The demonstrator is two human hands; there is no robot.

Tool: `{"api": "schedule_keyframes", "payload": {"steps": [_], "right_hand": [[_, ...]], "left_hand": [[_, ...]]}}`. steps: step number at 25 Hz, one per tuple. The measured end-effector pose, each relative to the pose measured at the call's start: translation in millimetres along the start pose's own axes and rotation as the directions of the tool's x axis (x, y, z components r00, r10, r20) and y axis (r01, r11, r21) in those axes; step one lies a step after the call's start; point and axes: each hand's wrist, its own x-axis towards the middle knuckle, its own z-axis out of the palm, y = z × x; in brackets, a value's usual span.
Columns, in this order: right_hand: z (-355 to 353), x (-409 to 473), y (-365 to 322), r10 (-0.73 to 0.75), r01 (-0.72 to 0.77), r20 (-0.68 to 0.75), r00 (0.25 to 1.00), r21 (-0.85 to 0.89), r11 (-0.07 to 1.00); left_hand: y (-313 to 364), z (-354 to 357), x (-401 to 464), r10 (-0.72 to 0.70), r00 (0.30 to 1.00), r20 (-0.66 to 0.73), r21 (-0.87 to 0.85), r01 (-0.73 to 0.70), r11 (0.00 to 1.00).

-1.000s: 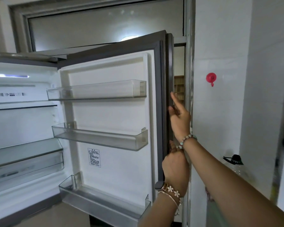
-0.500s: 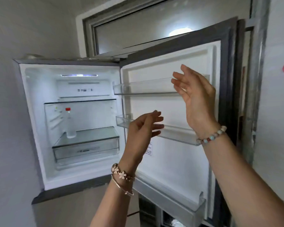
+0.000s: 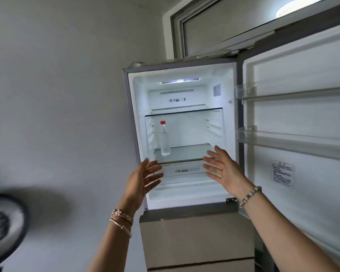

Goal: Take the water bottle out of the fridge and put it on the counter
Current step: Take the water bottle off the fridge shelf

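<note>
Reaching toward the open fridge, both hands are empty, the fingers spread wide and holding nothing. The left hand (image 3: 143, 178) hangs in front of the lower left edge of the compartment, palm turned inward; the right hand (image 3: 223, 169) is raised a little higher at the lower right, palm facing the left one. Neither touches anything.

Beyond them, the water bottle (image 3: 164, 138), clear with a red cap, stands upright on the glass shelf (image 3: 190, 152), near the left wall of the fridge (image 3: 186, 134) interior. It is above and behind the left hand, apart from it, and closer to that hand than to the right.

As for progress, the fridge door (image 3: 298, 124) is swung fully open to the right, so access is made. The bottle is not yet grasped, lifted out or set down, and the surface meant to receive it is not in view, so most of the task remains.

Little stands in the way. The shelf around the bottle is otherwise bare, and the upper glass shelf (image 3: 185, 111) sits above the cap with room to spare, by my judgement. The door bins (image 3: 283, 95) on the right look empty. Below the compartment are beige drawer fronts (image 3: 196, 236); at far left a dark, blurred fan-like shape (image 3: 4, 228) stands against the grey wall (image 3: 57, 95), well clear of the reach.
</note>
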Motion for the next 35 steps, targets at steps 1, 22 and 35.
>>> {"api": "schedule_keyframes", "payload": {"steps": [1, 22, 35], "right_hand": [[7.3, 8.8, 5.5, -0.004, 0.004, 0.000, 1.000, 0.006, 1.000], [32.5, 344.5, 22.0, -0.050, 0.048, 0.100, 0.994, 0.022, 0.999], [94.4, 504.8, 109.3, 0.135, -0.076, 0.277, 0.951, -0.213, 0.974]], "left_hand": [[0.3, -13.4, 9.6, 0.009, 1.000, 0.002, -0.001, -0.009, 1.000], [-36.1, 20.2, 321.3, 0.160, 0.977, -0.141, 0.001, -0.161, 0.987], [-109.7, 13.2, 473.4, 0.167, 0.961, -0.219, 0.246, -0.111, 0.963]]}}
